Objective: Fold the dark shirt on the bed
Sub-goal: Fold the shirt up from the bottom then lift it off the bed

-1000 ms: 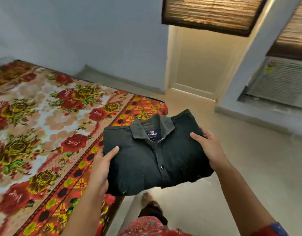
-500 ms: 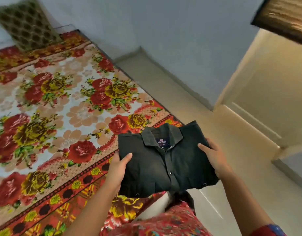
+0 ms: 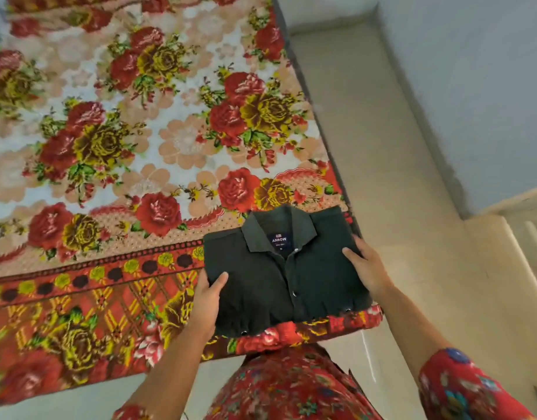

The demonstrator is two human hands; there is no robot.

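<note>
1. Bed [image 3: 176, 140]: its right edge runs from far to near beside a strip of bare floor [image 3: 367, 140]; its near edge runs left to right just in front of the person.
2. Open room: most of the bedspread [image 3: 109, 95] to the left and far side lies bare; the floor strip separates the bed from the wall [image 3: 479, 71] on the right.
3. Bedspread: woven fabric, red and yellow roses on a pale ground, with a red lattice border along the near edge.
4. Dark shirt [image 3: 279, 274]: folded into a compact rectangle, collar at the far side, label reading "ARROW", snap buttons down the placket. It sits over the near right corner of the bed.
5. Left hand [image 3: 205, 298]: grasps the shirt's left edge, thumb on top, fingers hidden beneath.
6. Right hand [image 3: 367, 268]: grasps the shirt's right edge, thumb on top.
7. Whether the shirt rests on the bedspread cannot be determined.
</note>
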